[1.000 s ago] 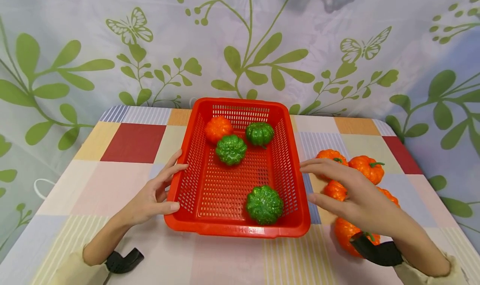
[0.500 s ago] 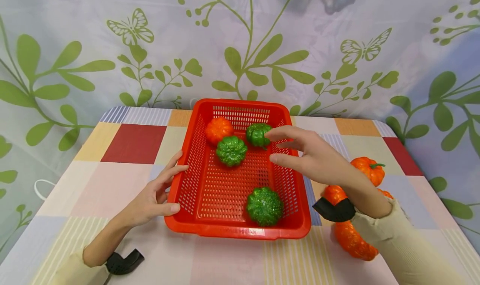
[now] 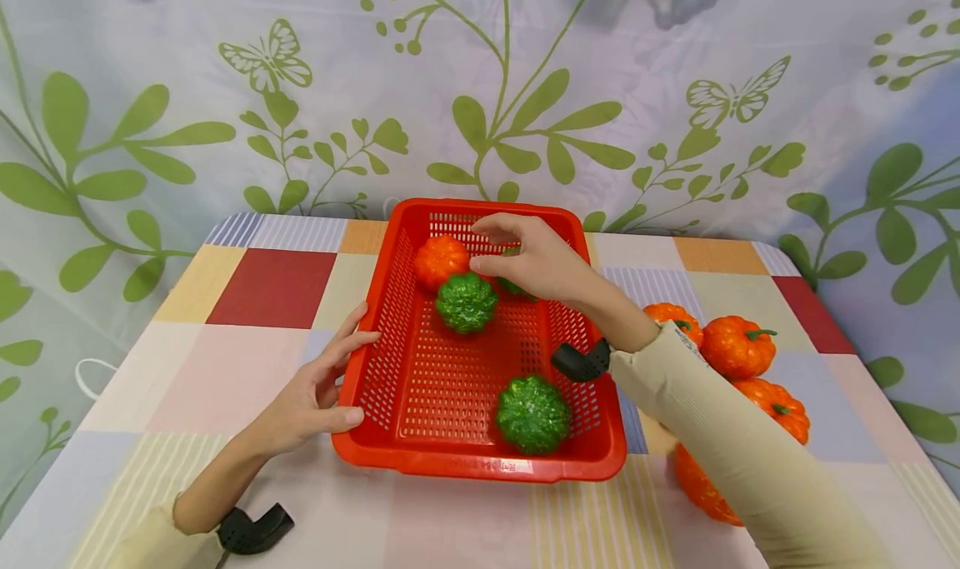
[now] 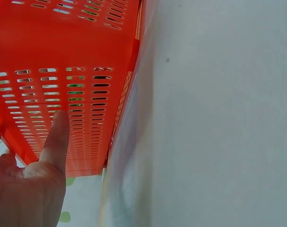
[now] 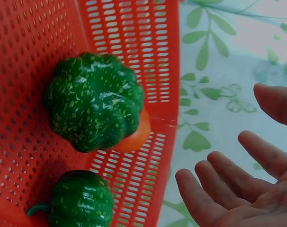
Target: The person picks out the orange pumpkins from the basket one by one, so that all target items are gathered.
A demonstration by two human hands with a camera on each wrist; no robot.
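My left hand [image 3: 311,398] rests at the left side of a red plastic basket [image 3: 480,466], fingers on its rim; in the left wrist view a digit lies along the perforated wall. My right hand [image 3: 528,257] hovers over the basket's back part, fingers spread and holding nothing. Below and left of it are an orange toy pumpkin [image 3: 439,262] and a speckled green pumpkin [image 3: 467,303]. Another green pumpkin [image 5: 82,198], with a stem, is partly hidden under that hand in the head view. One more green pumpkin [image 3: 533,415] sits near the basket's front right corner.
Several orange pumpkins [image 3: 738,346] lie on the table right of the basket, some partly covered by the right sleeve [image 3: 720,427]. A checked cloth [image 3: 240,377] covers the table. Behind stands a leaf-patterned curtain [image 3: 337,94].
My right hand has moved left and away from me, from the basket's right rim to above its back pumpkins. The left hand and basket have stayed in place.
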